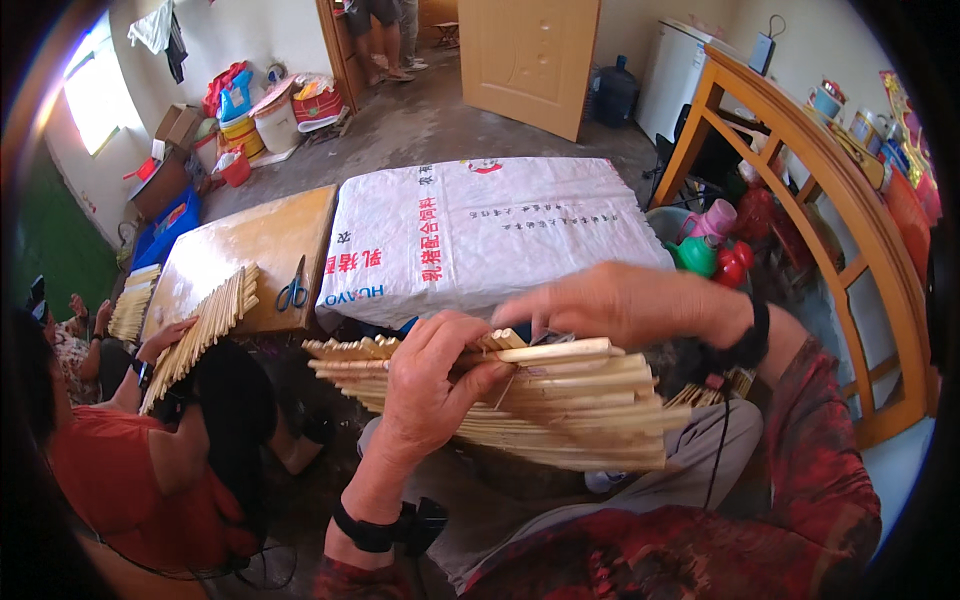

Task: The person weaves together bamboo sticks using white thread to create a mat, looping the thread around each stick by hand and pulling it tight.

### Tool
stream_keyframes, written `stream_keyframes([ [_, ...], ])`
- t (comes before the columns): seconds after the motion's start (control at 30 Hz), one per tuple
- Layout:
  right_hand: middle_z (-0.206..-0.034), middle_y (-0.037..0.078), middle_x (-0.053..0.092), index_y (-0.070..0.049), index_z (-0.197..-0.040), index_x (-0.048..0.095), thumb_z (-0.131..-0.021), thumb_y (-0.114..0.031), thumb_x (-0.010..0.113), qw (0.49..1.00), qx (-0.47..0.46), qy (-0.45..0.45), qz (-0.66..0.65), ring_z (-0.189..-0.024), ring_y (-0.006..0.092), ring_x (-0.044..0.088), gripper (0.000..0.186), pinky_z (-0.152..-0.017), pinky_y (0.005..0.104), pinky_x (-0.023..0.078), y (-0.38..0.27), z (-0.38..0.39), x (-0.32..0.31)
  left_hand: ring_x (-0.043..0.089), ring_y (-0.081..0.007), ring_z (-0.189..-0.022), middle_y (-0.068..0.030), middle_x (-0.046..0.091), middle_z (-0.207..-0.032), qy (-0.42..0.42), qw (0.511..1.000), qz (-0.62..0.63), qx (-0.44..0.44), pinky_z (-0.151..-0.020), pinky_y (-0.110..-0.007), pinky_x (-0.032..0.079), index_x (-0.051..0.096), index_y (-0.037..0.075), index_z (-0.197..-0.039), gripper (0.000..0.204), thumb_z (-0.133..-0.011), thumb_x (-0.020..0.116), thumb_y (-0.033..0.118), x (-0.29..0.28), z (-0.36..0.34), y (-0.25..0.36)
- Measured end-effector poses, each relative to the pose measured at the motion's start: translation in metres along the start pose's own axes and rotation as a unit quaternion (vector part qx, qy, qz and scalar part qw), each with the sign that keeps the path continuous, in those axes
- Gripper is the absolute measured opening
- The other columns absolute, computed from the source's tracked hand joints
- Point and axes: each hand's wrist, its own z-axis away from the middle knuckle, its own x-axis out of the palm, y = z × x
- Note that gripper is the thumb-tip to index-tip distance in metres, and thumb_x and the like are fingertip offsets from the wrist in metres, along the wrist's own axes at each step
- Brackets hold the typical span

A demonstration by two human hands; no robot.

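My left hand [432, 375] is closed around the upper edge of a mat of pale sticks [570, 410], thumb pressed on the near side and fingers bent over the far side. The mat hangs above my lap, its sticks lying side by side and fanning out to the right. One stick [555, 351] lies along the top edge, beside my left thumb. A thin strand [506, 388] shows just below that thumb. My right hand [600, 303] is over the top edge, close to my left fingers; its fingertips are blurred, and what they hold, if anything, cannot be made out.
Ahead stands a table covered by a white printed sack [540, 215]. Blue-handled scissors [293, 290] lie on the wooden tabletop [260, 220] to its left. A co-worker in red [140, 490] holds another stick mat [205, 325]. A wooden frame [800, 190] rises at right.
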Motion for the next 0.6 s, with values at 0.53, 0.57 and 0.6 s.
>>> stream_keyframes([
  [0.53, -0.079, 0.006, 0.054, -0.004, -0.093, 0.059, -0.072, -0.008, 0.060, 0.810, -0.164, 0.386, 0.409, -0.073, 0.0217, 0.058, 0.021, -0.065, 0.0330, 0.049, 0.070, 0.025, 0.054, 0.056, -0.0327, -0.071, -0.0126, 0.054, -0.078, 0.044, 0.970, -0.223, 0.089, -0.060, -0.041, 0.045, 0.053, 0.004, -0.088, 0.022, -0.075, 0.069, 0.012, 0.067, -0.043, -0.024],
  [0.57, -0.080, 0.007, 0.054, -0.004, -0.094, 0.058, -0.074, -0.008, 0.058, 0.806, -0.174, 0.398, 0.402, -0.076, 0.0221, 0.058, 0.020, -0.068, 0.0331, 0.049, 0.071, 0.020, 0.054, 0.056, -0.0331, -0.070, -0.0127, 0.054, -0.078, 0.043, 0.967, -0.233, 0.093, -0.060, -0.041, 0.045, 0.053, 0.003, -0.090, 0.022, -0.075, 0.068, 0.012, 0.065, -0.047, -0.023],
  [0.6, -0.079, 0.006, 0.053, -0.004, -0.093, 0.058, -0.073, -0.008, 0.058, 0.807, -0.164, 0.400, 0.403, -0.077, 0.0215, 0.058, 0.020, -0.068, 0.0327, 0.049, 0.073, 0.016, 0.054, 0.056, -0.0335, -0.069, -0.0129, 0.054, -0.078, 0.040, 0.966, -0.240, 0.093, -0.060, -0.042, 0.046, 0.054, 0.003, -0.092, 0.022, -0.076, 0.067, 0.011, 0.066, -0.049, -0.024],
])
